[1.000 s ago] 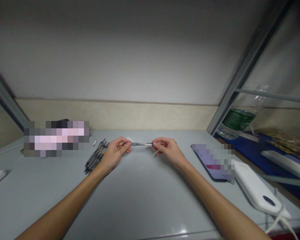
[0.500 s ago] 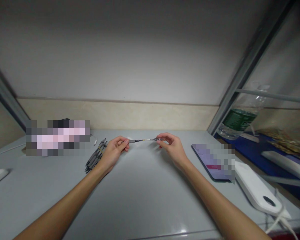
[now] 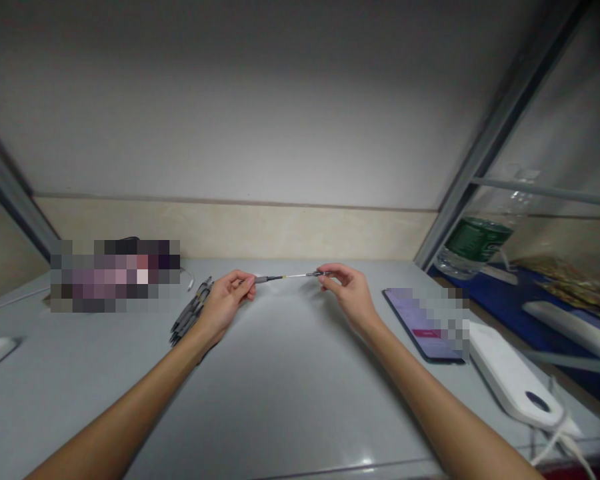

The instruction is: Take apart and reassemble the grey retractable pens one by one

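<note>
My left hand is closed, thumb and fingers pinching a grey pen barrel held level above the desk. From the barrel's right end a thin pale ink refill reaches across toward my right hand. That hand pinches a short dark pen part between thumb and fingertips, lined up with the refill. Whether the refill enters this part is too small to tell. Beside my left wrist lies a stack of grey pens, partly hidden by the hand.
A phone and a white device with a cord lie on the grey desk to the right. Past the metal frame stands a water bottle. A blurred-out object sits at back left.
My hands have moved slightly apart, the left one a little left and the right one a little right. The pen barrel and the dark part have risen slightly with them.
</note>
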Demonstrator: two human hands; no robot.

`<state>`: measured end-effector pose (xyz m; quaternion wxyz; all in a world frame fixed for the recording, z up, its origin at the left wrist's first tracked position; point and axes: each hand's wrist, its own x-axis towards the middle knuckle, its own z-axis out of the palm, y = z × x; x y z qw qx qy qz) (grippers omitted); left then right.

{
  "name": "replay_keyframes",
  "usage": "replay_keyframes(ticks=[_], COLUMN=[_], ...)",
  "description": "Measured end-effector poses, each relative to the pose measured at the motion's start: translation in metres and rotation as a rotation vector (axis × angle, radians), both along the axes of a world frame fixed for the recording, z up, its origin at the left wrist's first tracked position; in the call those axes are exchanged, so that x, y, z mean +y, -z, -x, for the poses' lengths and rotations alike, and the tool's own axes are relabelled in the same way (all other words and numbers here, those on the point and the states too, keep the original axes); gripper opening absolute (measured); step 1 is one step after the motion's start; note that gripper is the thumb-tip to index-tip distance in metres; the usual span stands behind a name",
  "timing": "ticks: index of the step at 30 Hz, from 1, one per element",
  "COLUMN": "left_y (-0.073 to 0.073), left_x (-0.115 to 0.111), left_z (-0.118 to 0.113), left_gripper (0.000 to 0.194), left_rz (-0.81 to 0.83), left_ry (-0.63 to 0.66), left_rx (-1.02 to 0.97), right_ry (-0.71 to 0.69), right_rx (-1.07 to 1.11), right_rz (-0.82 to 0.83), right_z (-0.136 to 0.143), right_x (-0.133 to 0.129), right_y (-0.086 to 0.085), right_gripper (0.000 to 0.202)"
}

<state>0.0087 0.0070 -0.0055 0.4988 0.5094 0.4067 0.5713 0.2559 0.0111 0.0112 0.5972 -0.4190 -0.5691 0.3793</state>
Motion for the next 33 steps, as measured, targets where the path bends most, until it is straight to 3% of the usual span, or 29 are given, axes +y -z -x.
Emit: replay_keyframes(ticks=[15,23,30,33], left_y=[-0.001,0.005,0.004,0.003], left_x=[0.001,-0.004,-0.004,-0.003], left_z=[-0.001,-0.006,-0.001,-0.002], left_gripper=[0.022,0.02,0.021,0.022], left_rz=[-0.012,-0.014,-0.063,-0.078], left_ry=[-0.001,0.085,0.074,0.064], left_rx=[0.005,0.072,0.155,0.177], right_ry=[0.005,-0.086,-0.088,-0.057], right_rx=[0.008,-0.069,-0.251,-0.426], right_rz=[-0.028,-0.048,0.045,0.11], right_z=[0.0,0.008,0.01,0.011], right_x=[0.001,-0.002,-0.006,-0.006], right_y=[0.002,0.013,0.012,0.011], right_gripper=[0.017,0.017,0.029,0.049])
